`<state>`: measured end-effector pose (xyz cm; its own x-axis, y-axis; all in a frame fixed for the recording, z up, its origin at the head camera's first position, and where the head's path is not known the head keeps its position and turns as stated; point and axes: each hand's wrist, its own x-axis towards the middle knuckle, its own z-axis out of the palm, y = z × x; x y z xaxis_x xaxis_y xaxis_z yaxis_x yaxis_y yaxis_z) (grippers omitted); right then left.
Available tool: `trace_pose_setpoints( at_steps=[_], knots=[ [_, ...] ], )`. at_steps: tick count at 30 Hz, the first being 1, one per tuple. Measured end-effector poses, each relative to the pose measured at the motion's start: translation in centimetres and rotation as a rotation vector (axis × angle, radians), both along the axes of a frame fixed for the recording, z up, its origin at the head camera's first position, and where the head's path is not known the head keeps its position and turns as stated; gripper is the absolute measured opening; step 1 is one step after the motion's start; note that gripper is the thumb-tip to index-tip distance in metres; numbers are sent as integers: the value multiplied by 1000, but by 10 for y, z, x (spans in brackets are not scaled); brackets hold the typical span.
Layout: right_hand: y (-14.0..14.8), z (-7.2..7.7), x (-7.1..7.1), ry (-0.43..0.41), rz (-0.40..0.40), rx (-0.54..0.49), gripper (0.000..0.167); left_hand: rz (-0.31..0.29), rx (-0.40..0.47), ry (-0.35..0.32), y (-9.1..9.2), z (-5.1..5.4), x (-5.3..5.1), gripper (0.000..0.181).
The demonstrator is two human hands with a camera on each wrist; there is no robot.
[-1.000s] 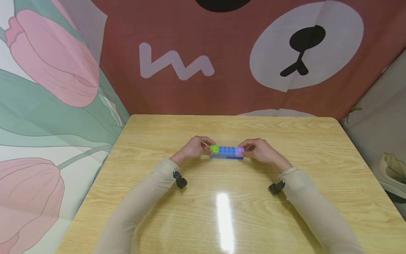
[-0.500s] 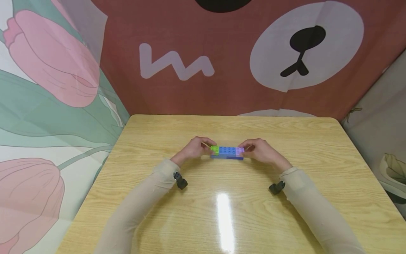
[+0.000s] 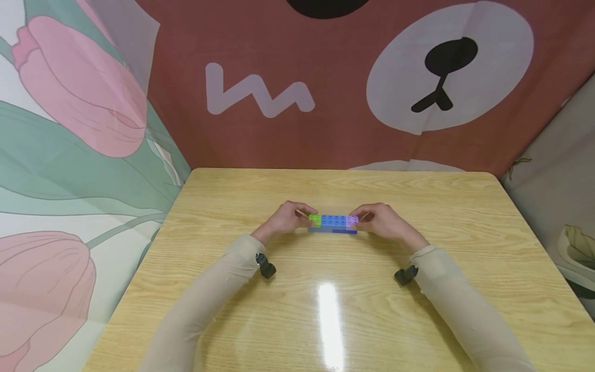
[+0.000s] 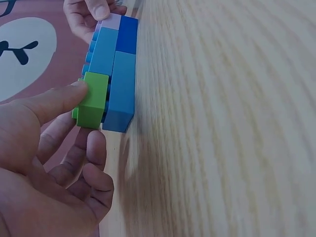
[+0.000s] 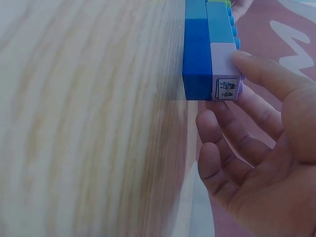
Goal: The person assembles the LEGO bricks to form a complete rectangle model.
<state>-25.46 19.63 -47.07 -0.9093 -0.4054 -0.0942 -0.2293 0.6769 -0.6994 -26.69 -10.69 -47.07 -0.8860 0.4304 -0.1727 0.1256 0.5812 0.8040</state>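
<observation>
My left hand (image 3: pixel 283 218) pinches a lime green toy brick (image 4: pixel 93 101) at the left end of a two-layer row of building bricks. At the other end, my right hand (image 3: pixel 383 222) holds a lilac brick (image 5: pixel 224 61) between thumb and fingers; a small printed label shows on its end. Between these two lies a light blue brick (image 3: pixel 333 221) with studs up. Beneath them are another light blue brick (image 4: pixel 121 91) and a dark blue brick (image 5: pixel 197 59), resting on the table. A narrow gap with studs shows under the green brick in the left wrist view.
The wooden table (image 3: pixel 260 320) extends around the bricks, with a bright light reflection (image 3: pixel 330 325) in front. A reddish cloth (image 3: pixel 279 139) with a bear print hangs behind it. Small black cameras (image 3: pixel 266 266) sit at both wrists.
The green brick and my left hand have come down slightly, so the brick's top now sits about level with the light blue one. My right hand stays in place on the lilac brick.
</observation>
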Motion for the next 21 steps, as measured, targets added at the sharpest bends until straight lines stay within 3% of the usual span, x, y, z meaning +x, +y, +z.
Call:
trace_pose_setpoints(
  at_steps=[21],
  knots=[
    [0,-1,-1,15,3,6,27,22,-2,1,2,1,1,30]
  ],
)
